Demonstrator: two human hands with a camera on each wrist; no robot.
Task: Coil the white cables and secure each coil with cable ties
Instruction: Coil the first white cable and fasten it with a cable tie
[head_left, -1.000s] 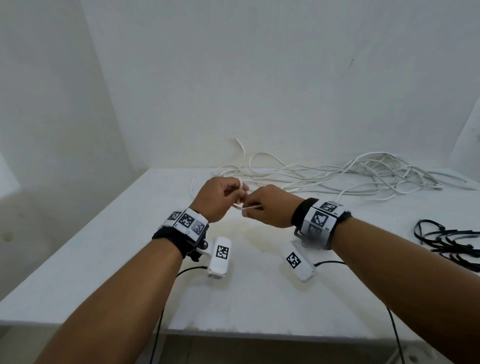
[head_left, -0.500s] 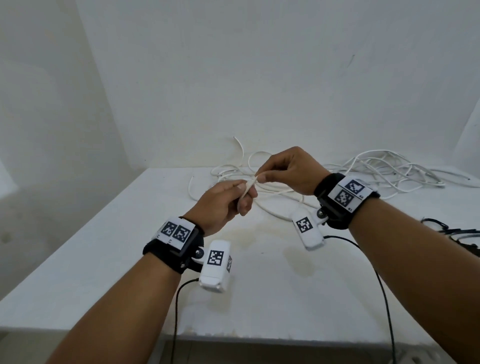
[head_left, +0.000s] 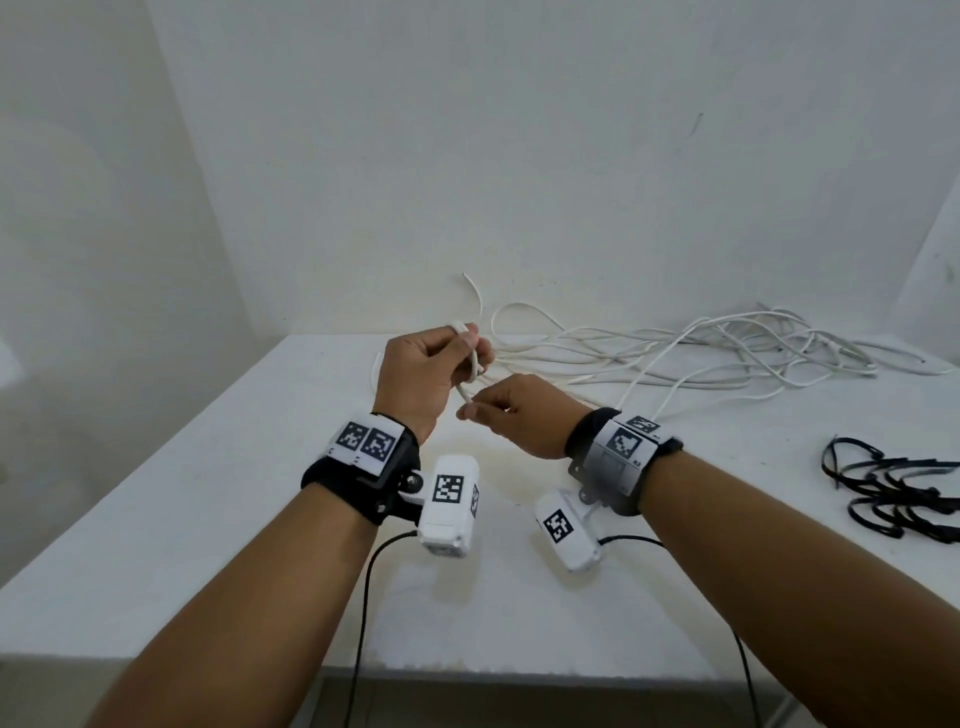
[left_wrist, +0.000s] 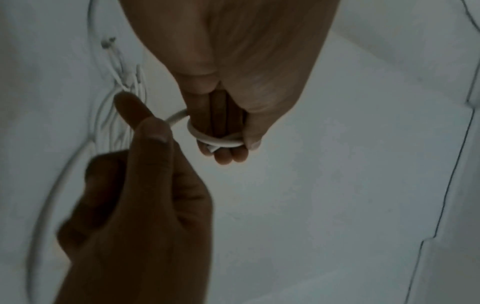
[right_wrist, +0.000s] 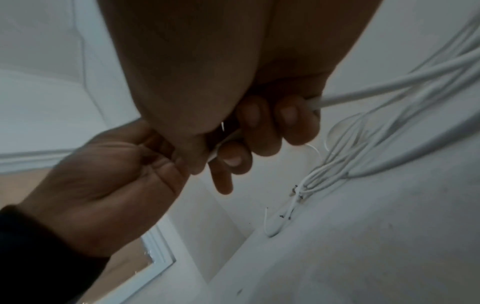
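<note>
Fingers of our left hand bunched, thin white round cable looped around them; our right hand, just below-right, pinches cable's run trailing right toward tangle.

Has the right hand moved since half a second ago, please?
Yes. The right hand has dropped from above the left hand to below it, nearer the table front edge.

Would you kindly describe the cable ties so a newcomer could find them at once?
Start at the white table and follow its right edge. There lies a loose heap of cable ties, apart from the cables: thin black loops, where the cables are white.
</note>
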